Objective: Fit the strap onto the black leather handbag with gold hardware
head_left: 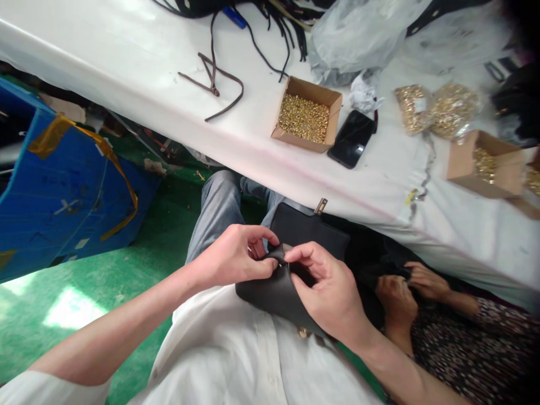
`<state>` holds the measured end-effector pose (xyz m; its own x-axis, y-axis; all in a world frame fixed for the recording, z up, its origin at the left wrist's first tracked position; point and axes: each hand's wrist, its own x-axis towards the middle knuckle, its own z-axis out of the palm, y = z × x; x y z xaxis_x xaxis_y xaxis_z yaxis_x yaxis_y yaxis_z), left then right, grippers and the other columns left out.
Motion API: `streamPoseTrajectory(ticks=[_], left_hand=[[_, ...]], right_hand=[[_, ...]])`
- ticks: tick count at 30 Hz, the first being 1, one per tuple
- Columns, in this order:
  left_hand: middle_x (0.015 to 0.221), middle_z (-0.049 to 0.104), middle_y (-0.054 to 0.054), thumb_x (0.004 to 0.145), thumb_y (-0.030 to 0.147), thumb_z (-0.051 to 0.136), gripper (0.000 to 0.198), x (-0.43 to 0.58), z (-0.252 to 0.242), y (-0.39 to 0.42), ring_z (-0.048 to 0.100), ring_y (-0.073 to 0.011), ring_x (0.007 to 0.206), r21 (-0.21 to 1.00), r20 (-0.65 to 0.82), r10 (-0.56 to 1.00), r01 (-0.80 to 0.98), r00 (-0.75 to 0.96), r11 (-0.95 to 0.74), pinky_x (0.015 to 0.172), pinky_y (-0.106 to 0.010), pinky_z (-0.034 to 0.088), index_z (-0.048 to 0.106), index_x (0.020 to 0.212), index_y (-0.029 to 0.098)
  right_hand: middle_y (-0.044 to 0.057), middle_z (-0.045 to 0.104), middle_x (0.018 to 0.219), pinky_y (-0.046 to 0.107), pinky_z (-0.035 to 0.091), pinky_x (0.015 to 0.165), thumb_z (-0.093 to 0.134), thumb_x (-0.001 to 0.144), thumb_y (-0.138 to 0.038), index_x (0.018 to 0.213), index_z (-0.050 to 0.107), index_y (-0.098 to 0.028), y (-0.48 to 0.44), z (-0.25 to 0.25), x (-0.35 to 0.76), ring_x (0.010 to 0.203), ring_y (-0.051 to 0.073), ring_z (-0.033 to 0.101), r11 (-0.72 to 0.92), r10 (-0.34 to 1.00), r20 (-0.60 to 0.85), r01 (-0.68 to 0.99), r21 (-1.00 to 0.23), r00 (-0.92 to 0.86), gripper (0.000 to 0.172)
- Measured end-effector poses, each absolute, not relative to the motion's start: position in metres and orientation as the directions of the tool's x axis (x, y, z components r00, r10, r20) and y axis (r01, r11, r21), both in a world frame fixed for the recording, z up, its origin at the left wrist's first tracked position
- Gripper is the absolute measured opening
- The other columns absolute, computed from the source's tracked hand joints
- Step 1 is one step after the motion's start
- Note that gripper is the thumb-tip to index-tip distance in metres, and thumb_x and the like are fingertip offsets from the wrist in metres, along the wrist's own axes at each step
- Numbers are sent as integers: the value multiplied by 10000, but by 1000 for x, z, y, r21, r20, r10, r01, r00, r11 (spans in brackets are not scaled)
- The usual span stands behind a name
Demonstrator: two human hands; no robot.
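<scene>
A black handbag (264,301) rests on my lap against my white shirt, its flap (304,228) folded away toward the table. A small metal clasp piece (321,206) sits at the flap's edge. My left hand (242,253) pinches the bag's upper rim between thumb and fingers. Close beside it, my right hand (327,281) is closed on the same rim, with its thumb at the bag's opening. Something small and light shows between the fingertips, too small to name. Most of the bag's inside is hidden by my right hand.
On the white table (139,67) stand a cardboard box of gold-coloured metal bits (304,119), a black phone (353,139), brown cord (228,84), plastic bags (363,34) and another box (485,163). A blue bin (84,191) is at left. Another person's hands (399,298) work at right.
</scene>
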<state>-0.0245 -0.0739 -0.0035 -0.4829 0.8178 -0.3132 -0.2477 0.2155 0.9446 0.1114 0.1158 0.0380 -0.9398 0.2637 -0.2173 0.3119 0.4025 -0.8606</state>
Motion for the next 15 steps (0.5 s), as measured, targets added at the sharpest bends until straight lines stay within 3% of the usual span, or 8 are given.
streamPoseTrajectory(ticks=[8, 15], left_hand=[[804, 630, 36, 900, 249, 764, 307, -24, -11, -70, 531, -134, 689, 948, -298, 819, -250, -491, 195, 576, -267, 390, 747, 1205, 224], [805, 603, 51, 912, 232, 763, 295, -29, -20, -72, 527, -129, 694, 946, -285, 842, -278, -459, 168, 619, -271, 413, 729, 1206, 225]], right_hand=[[-3, 787, 1018, 291, 634, 861, 714, 944, -120, 1043, 722, -274, 114, 34, 117, 909, 189, 792, 471, 286, -190, 311, -826, -939, 183], [49, 818, 1185, 336, 683, 1002, 725, 945, -158, 1195, 733, -259, 110, 31, 115, 1042, 225, 822, 438, 326, -234, 366, -821, -916, 270]])
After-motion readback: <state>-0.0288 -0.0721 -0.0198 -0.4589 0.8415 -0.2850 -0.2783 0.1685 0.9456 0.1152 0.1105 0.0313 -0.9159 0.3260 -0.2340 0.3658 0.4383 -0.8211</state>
